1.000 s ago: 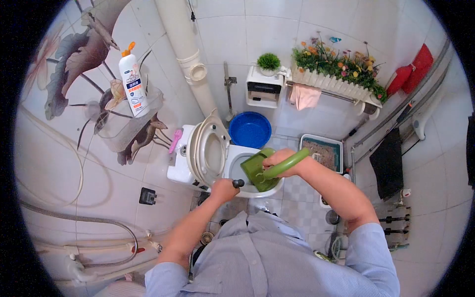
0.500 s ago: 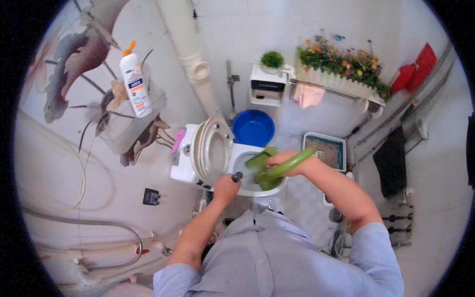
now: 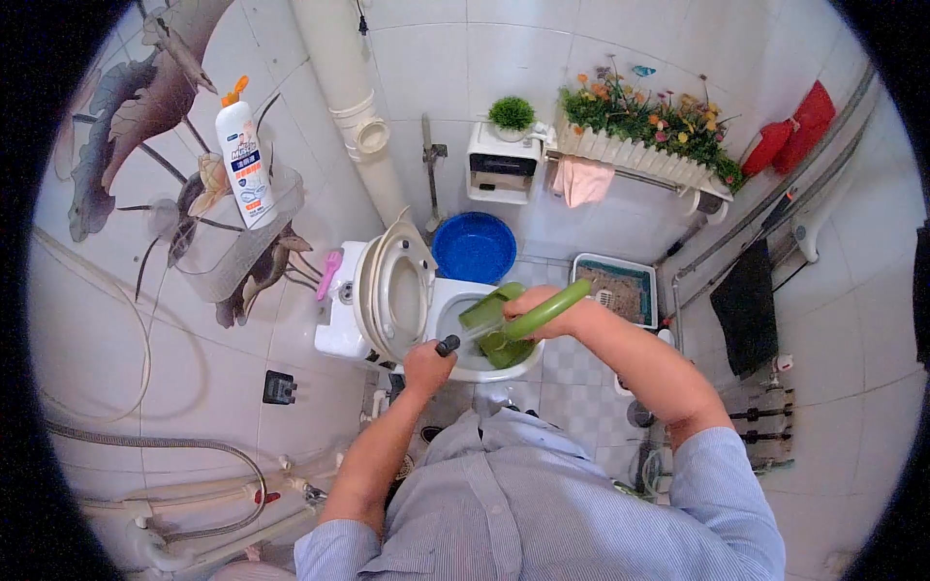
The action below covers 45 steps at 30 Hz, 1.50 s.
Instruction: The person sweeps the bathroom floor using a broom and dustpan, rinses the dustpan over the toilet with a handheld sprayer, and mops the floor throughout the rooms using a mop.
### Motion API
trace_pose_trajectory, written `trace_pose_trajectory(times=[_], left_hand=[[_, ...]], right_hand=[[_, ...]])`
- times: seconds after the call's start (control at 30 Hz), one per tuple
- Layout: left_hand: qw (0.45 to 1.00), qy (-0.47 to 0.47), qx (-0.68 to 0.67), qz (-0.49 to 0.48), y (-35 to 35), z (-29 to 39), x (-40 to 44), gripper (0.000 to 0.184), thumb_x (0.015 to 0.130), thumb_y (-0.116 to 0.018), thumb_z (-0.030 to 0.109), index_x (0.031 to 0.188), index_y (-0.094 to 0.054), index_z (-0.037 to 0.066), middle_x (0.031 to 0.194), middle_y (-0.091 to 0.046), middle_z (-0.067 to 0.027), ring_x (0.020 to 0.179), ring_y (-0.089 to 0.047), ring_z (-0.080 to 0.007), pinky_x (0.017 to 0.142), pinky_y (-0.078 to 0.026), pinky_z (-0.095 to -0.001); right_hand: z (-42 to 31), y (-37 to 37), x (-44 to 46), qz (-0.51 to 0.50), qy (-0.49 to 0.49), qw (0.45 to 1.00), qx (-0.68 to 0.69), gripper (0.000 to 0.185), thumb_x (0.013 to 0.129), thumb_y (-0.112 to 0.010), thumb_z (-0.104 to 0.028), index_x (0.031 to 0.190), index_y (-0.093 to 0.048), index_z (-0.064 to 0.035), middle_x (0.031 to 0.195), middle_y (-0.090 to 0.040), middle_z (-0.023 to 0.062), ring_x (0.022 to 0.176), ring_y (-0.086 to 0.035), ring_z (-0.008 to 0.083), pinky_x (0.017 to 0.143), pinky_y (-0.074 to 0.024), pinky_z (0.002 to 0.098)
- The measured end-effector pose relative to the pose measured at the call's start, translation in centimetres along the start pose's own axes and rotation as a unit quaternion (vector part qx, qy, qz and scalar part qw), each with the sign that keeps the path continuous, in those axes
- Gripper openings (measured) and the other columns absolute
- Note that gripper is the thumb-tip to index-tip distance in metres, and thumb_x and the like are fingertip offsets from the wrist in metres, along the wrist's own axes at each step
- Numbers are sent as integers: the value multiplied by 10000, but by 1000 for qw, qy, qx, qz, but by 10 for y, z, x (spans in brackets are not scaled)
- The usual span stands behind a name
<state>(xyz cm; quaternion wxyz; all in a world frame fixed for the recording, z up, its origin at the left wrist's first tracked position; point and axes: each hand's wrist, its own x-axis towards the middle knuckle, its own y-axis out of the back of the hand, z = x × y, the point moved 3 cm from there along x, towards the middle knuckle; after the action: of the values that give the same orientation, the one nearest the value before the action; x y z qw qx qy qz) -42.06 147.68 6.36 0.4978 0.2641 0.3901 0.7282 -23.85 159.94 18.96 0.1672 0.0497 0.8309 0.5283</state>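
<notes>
My left hand is closed around a black-headed water sprayer at the near side of the toilet. A pale jet of water runs from its head toward a green plastic vessel with a thick curved handle. My right hand grips this vessel, tilted over the toilet bowl; the fingers are partly hidden by the handle. I cannot tell the vessel's exact kind. The toilet seat is raised against the tank.
A blue basin stands behind the toilet, and a litter tray lies to its right. A cleaner bottle sits in a clear wall shelf. A pink brush rests on the tank. Pipes line both walls.
The whole view has shifted slightly, moving the room a little left in the picture. My hands keep their holds on the sprayer and the green vessel; the water jet shows more sharply.
</notes>
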Motion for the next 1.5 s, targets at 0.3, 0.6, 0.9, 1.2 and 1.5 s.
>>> trace_pose_trajectory(times=[0.3,0.6,0.9,1.2,1.5], left_hand=[[999,10,-4,-48,0,4,-2,247,645,-613,266,706,-607,26,719,-597,-190,721,-573,-365,657,-452,-446],[994,41,59,-79,3,-7,-2,254,670,-604,285,737,-619,41,752,-607,-183,730,-581,-363,662,-459,-449],[993,70,90,-18,11,-16,4,291,669,-618,323,747,-620,42,727,-605,-186,728,-583,-359,657,-461,-446],[999,19,43,-3,8,-9,-1,232,645,-587,262,687,-600,34,707,-587,-189,718,-566,-360,658,-448,-453],[998,48,36,-33,9,-12,-3,230,655,-592,255,693,-593,28,727,-592,-192,748,-569,-361,655,-449,-450]], right_hand=[[0,-3,0,0,-8,1000,10,212,738,-544,-228,872,-548,-64,774,-583,179,739,-571,358,642,-445,420],[0,-10,-1,3,5,1000,22,198,751,-525,-204,888,-553,-64,774,-586,179,742,-574,355,643,-449,408],[-3,-11,-3,-15,-15,1000,22,197,747,-529,-189,892,-551,-58,766,-582,185,741,-572,360,632,-448,411],[19,-25,-25,15,-52,997,56,208,736,-543,-222,854,-542,-50,745,-578,195,709,-580,369,621,-454,434],[22,-34,-41,37,-87,992,77,205,697,-558,-186,849,-545,-50,740,-587,191,715,-589,363,624,-465,431]])
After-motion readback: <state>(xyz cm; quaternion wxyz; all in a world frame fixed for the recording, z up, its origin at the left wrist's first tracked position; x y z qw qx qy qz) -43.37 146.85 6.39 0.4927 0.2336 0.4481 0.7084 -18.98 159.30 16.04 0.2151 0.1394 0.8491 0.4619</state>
